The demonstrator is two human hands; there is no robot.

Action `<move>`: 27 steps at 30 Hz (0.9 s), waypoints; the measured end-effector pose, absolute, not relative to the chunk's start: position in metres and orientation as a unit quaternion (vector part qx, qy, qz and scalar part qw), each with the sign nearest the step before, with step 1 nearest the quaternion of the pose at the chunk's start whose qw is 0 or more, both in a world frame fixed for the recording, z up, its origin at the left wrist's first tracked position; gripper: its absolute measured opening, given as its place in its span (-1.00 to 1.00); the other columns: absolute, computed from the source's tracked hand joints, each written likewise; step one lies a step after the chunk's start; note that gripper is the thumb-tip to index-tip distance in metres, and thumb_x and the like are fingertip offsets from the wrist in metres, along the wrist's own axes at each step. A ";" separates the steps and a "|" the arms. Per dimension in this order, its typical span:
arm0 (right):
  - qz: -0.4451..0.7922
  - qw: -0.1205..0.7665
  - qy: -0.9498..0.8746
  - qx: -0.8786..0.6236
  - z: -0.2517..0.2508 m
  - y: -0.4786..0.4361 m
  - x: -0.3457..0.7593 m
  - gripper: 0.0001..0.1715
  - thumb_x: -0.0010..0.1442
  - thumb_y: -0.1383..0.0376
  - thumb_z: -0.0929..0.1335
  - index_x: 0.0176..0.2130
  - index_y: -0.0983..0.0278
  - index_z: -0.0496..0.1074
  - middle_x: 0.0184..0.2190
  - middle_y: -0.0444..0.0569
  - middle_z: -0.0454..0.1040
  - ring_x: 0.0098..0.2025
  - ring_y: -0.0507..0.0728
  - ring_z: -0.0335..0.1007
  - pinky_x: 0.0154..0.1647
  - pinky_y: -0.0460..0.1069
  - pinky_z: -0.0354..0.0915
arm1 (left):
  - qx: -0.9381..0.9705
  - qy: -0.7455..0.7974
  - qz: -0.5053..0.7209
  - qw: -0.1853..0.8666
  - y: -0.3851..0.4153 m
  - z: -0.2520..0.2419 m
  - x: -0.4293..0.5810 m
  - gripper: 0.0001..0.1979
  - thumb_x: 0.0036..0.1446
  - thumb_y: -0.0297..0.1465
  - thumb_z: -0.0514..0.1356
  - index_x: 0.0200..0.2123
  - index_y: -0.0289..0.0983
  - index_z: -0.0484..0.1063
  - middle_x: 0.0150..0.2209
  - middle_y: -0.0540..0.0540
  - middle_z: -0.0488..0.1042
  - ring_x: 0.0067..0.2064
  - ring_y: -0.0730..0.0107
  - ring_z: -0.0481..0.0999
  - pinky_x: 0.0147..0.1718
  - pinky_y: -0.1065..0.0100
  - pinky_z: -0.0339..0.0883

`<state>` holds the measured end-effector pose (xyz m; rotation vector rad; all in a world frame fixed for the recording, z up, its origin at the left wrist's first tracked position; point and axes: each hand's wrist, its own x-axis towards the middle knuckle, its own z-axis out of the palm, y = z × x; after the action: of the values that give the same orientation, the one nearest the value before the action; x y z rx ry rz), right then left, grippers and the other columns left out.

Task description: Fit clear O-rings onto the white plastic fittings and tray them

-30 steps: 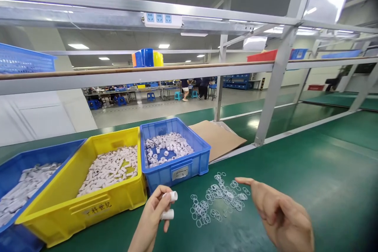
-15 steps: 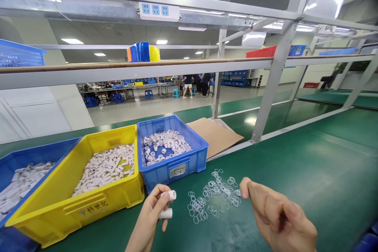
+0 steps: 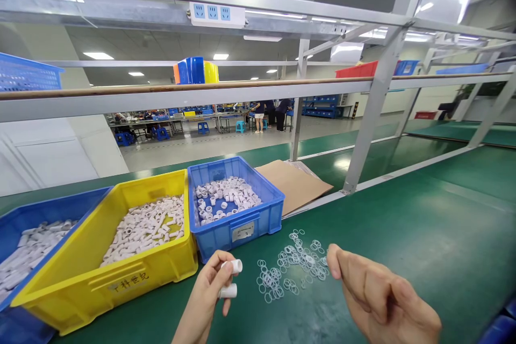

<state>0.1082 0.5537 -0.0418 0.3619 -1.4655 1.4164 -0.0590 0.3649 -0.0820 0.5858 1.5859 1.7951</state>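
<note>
My left hand is closed around two short white plastic tubes. The upper tube sits between thumb and fingers, its open end facing right. Below it the lower tube is held among the other fingers. A loose spread of thin translucent rings lies on the green table to the right of this hand. At the right edge of that spread is my right hand, its fingers curled and pressed together. Whether a ring is pinched at its fingertips is hidden.
Left of my hands stand a blue bin of short white fittings, a yellow bin of white tubes, and another blue bin of white parts. Brown cardboard lies behind. A metal upright rises at the table's back edge.
My right hand has shifted slightly right and downward. The left hand has barely moved, with both tubes still in it. A distant person has moved a little to the right.
</note>
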 end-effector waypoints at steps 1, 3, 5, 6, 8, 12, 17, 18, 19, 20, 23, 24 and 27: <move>0.596 0.509 -0.602 0.151 -0.042 0.553 0.108 -0.37 0.42 0.13 0.08 -0.65 0.24 0.07 -0.74 -0.21 -0.06 -0.65 0.04 -0.11 -0.46 0.09 0.05 | 0.224 0.607 0.687 0.332 0.365 -0.083 -0.059 -0.62 0.21 0.01 0.12 -0.30 -0.20 0.36 -0.40 0.05 0.14 -0.49 0.54 0.06 -0.64 0.51 0.10; 0.612 0.504 -0.590 0.152 -0.044 0.553 0.108 -0.38 0.41 0.13 0.11 -0.66 0.24 0.07 -0.74 -0.21 -0.06 -0.64 0.04 -0.11 -0.46 0.09 0.06 | 0.226 0.606 0.686 0.333 0.365 -0.084 -0.060 -0.62 0.21 0.02 0.12 -0.29 -0.20 0.36 -0.40 0.05 0.14 -0.49 0.53 0.06 -0.64 0.51 0.10; 0.627 0.496 -0.580 0.156 -0.046 0.554 0.107 -0.38 0.40 0.13 0.11 -0.66 0.24 0.06 -0.74 -0.20 -0.07 -0.64 0.04 -0.11 -0.46 0.08 0.06 | 0.230 0.605 0.685 0.335 0.365 -0.084 -0.060 -0.62 0.20 0.02 0.12 -0.28 -0.19 0.36 -0.40 0.05 0.14 -0.49 0.53 0.07 -0.64 0.51 0.10; 0.635 0.493 -0.574 0.156 -0.046 0.554 0.107 -0.38 0.40 0.13 0.11 -0.66 0.25 0.05 -0.74 -0.20 -0.07 -0.64 0.04 -0.11 -0.46 0.08 0.06 | 0.230 0.604 0.685 0.336 0.365 -0.084 -0.060 -0.62 0.20 0.02 0.12 -0.28 -0.19 0.36 -0.40 0.05 0.14 -0.49 0.53 0.07 -0.64 0.52 0.10; 0.650 0.493 -0.559 0.151 -0.047 0.554 0.106 -0.37 0.40 0.13 0.09 -0.67 0.25 0.03 -0.75 -0.20 -0.08 -0.65 0.04 -0.12 -0.47 0.07 0.05 | 0.226 0.604 0.687 0.335 0.365 -0.083 -0.059 -0.62 0.20 0.02 0.13 -0.29 -0.19 0.36 -0.41 0.05 0.14 -0.49 0.53 0.07 -0.64 0.52 0.10; 0.683 0.491 -0.523 0.136 -0.047 0.553 0.104 -0.35 0.40 0.12 0.09 -0.68 0.25 -0.02 -0.77 -0.20 -0.15 -0.67 0.04 -0.16 -0.52 0.05 0.05 | 0.224 0.605 0.686 0.338 0.365 -0.080 -0.055 -0.62 0.19 0.02 0.14 -0.30 -0.19 0.36 -0.42 0.05 0.13 -0.49 0.52 0.06 -0.64 0.52 0.09; 0.736 0.480 -0.463 0.119 -0.045 0.549 0.102 -0.34 0.39 0.16 0.10 -0.70 0.25 -0.08 -0.77 -0.20 -0.20 -0.67 0.04 -0.21 -0.57 0.03 0.04 | 0.226 0.602 0.683 0.345 0.364 -0.080 -0.054 -0.60 0.18 0.04 0.14 -0.29 -0.19 0.36 -0.41 0.05 0.15 -0.49 0.52 0.06 -0.65 0.53 0.10; 0.746 0.476 -0.452 0.116 -0.044 0.548 0.102 -0.34 0.39 0.17 0.10 -0.70 0.25 -0.09 -0.77 -0.20 -0.20 -0.66 0.04 -0.21 -0.57 0.03 0.03 | 0.228 0.601 0.683 0.347 0.364 -0.080 -0.054 -0.60 0.18 0.04 0.14 -0.29 -0.19 0.36 -0.42 0.05 0.14 -0.50 0.52 0.06 -0.64 0.53 0.10; 0.752 0.473 -0.444 0.115 -0.044 0.548 0.101 -0.35 0.39 0.18 0.10 -0.70 0.24 -0.10 -0.77 -0.20 -0.21 -0.66 0.04 -0.22 -0.57 0.02 0.03 | 0.229 0.601 0.682 0.348 0.364 -0.080 -0.054 -0.60 0.17 0.05 0.14 -0.29 -0.19 0.36 -0.43 0.06 0.14 -0.50 0.52 0.06 -0.64 0.53 0.11; 0.756 0.468 -0.443 0.116 -0.044 0.548 0.101 -0.35 0.39 0.18 0.09 -0.70 0.24 -0.11 -0.77 -0.20 -0.21 -0.66 0.04 -0.22 -0.57 0.02 0.03 | 0.230 0.601 0.681 0.349 0.365 -0.080 -0.054 -0.59 0.17 0.05 0.15 -0.29 -0.19 0.36 -0.44 0.06 0.13 -0.50 0.53 0.07 -0.64 0.53 0.11; 0.737 0.443 -0.494 0.133 -0.048 0.551 0.098 -0.36 0.42 0.17 0.06 -0.68 0.24 -0.08 -0.75 -0.20 -0.18 -0.65 0.05 -0.19 -0.55 0.01 0.06 | 0.234 0.595 0.683 0.354 0.366 -0.080 -0.053 -0.57 0.14 0.06 0.17 -0.29 -0.21 0.36 -0.46 0.07 0.13 -0.51 0.54 0.09 -0.66 0.55 0.11; 0.718 0.426 -0.534 0.131 -0.051 0.551 0.096 -0.38 0.42 0.17 0.07 -0.66 0.24 -0.04 -0.73 -0.20 -0.12 -0.63 0.05 -0.12 -0.54 0.01 0.08 | 0.235 0.588 0.685 0.360 0.367 -0.081 -0.051 -0.56 0.14 0.06 0.18 -0.29 -0.22 0.36 -0.47 0.07 0.13 -0.52 0.55 0.10 -0.67 0.55 0.10; 0.610 0.365 -0.700 0.066 -0.066 0.550 0.088 -0.59 0.39 0.22 0.22 -0.51 0.20 0.18 -0.58 -0.18 0.17 -0.51 0.07 0.14 -0.46 0.00 0.16 | 0.247 0.565 0.688 0.383 0.370 -0.087 -0.047 -0.59 0.15 0.02 0.20 -0.27 -0.24 0.35 -0.49 0.09 0.13 -0.56 0.58 0.11 -0.70 0.56 0.08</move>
<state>0.0878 0.5496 -0.0665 0.1691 -1.8017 1.5687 -0.0466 0.3704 -0.0870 0.6290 1.4401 1.7538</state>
